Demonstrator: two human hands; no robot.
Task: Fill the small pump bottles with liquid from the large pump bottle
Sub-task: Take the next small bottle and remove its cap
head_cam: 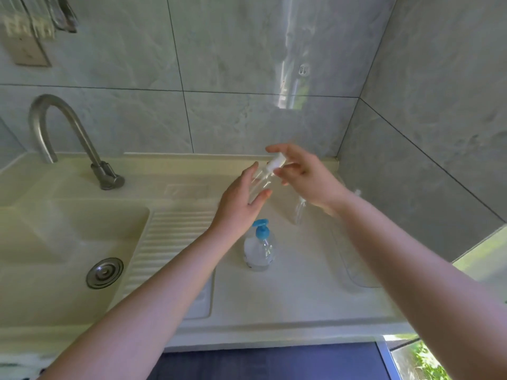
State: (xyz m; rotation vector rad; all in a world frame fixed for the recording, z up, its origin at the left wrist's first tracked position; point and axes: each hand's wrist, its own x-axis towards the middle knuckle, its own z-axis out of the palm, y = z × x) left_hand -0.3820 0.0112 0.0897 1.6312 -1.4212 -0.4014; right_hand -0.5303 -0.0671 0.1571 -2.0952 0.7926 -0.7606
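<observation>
Left hand (241, 200) cupping the small clear bottle (260, 179), fingers loosely curled. Right hand (304, 174) pinching its white pump top (275, 163). Big blue-pump bottle (259, 249) below on the counter (296, 297). Second small bottle (297, 211) blurry, partly hidden behind the right wrist.

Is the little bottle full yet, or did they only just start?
Only just started. Nothing looks filled: the little bottle in the left hand looks clear and empty. The right hand grips its white pump top, probably to twist it off. The big bottle with the blue pump stands untouched on the counter. Another clear little bottle waits behind. All the filling is left.
</observation>
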